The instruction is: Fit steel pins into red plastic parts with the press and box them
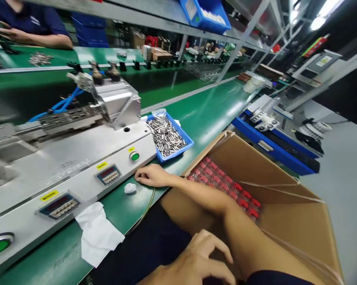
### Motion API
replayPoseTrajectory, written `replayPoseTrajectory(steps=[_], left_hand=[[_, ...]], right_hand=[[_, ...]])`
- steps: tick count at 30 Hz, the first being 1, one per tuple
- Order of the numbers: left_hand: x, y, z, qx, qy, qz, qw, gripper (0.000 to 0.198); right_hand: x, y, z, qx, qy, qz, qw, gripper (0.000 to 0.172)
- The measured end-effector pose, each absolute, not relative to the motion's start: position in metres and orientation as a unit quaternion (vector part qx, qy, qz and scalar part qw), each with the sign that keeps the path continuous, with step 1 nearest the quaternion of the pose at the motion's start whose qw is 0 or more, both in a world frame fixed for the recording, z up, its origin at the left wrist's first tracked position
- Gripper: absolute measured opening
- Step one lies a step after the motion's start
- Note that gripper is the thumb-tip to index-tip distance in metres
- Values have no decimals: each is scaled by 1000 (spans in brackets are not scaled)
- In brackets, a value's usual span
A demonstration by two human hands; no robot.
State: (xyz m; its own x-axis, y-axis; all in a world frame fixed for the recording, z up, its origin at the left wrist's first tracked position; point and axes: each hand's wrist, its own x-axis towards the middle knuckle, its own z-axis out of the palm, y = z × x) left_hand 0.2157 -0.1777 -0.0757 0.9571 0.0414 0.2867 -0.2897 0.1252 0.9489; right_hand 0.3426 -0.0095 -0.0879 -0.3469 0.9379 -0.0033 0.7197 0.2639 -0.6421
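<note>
My right hand (152, 175) rests on the green bench (119, 211) beside the front edge of a white machine (77, 154). Its fingers are curled together; whatever they may hold is hidden. Just behind that hand sits a blue tray (178, 152) of small metal cylinders (166, 136). A small white wad (130, 189) lies close to its fingertips. Low in the view, over my lap, my left hand (200, 257) has its fingers bent and apart, with nothing visible in them. It is near my right forearm, which reaches across the cardboard box.
The open cardboard box (297, 217) holds red parts in clear trays (217, 176). A crumpled white tissue (98, 233) lies at the bench edge, near a thin cable (150, 202). A co-worker (33, 27) sits across the line. Overhead runs a shelf with a blue bin (206, 18).
</note>
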Motion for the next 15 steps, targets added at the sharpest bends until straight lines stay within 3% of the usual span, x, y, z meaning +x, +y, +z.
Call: replayPoseTrajectory(steps=[3, 8, 11, 15], left_hand=[[215, -186, -96, 648, -118, 32, 752, 68], [193, -173, -147, 650, -22, -111, 751, 40], [177, -151, -169, 588, 118, -73, 797, 45], [175, -140, -186, 476, 217, -54, 850, 59]], right_hand=[[350, -23, -82, -530, -771, 273, 224, 6], [428, -76, -64, -653, -670, 184, 302, 22], [502, -128, -67, -795, -507, 116, 313, 35], [555, -228, -83, -923, -279, 113, 239, 37]])
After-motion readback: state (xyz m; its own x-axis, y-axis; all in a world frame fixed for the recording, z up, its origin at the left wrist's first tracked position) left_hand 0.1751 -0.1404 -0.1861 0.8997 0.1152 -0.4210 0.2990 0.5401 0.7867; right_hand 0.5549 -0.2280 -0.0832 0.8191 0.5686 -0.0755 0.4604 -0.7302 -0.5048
